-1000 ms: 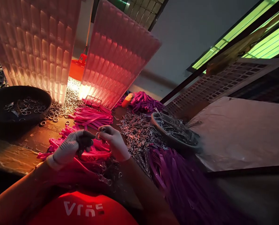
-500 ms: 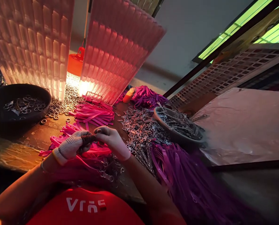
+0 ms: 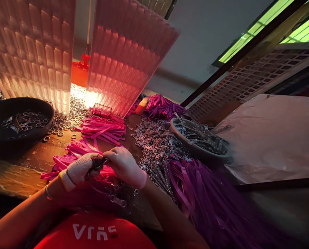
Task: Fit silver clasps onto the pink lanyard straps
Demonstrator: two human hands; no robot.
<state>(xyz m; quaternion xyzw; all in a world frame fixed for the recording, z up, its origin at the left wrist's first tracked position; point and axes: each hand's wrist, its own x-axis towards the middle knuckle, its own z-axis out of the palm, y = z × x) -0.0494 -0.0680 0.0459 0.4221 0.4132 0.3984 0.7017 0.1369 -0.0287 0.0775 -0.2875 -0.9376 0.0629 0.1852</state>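
Note:
My left hand, in a dotted white glove with dark fingertips, is closed around something small that I cannot make out. Against it, my right hand, in a pale glove, has its fingers pinched together; what they hold is too small to name. Both hands are over pink straps that lie on the table. Under and beside the hands are metal clasps at the straps' ends. Another bundle of pink straps lies just beyond the hands.
A black bowl with metal rings stands left. Loose rings lie near a red lamp. Metal clips, a grey bowl and purple straps are on the right. An orange bottle stands behind.
My right hand has turned slightly, its wrist now a little lower and further right. My left hand has shifted slightly down. The view has moved a little.

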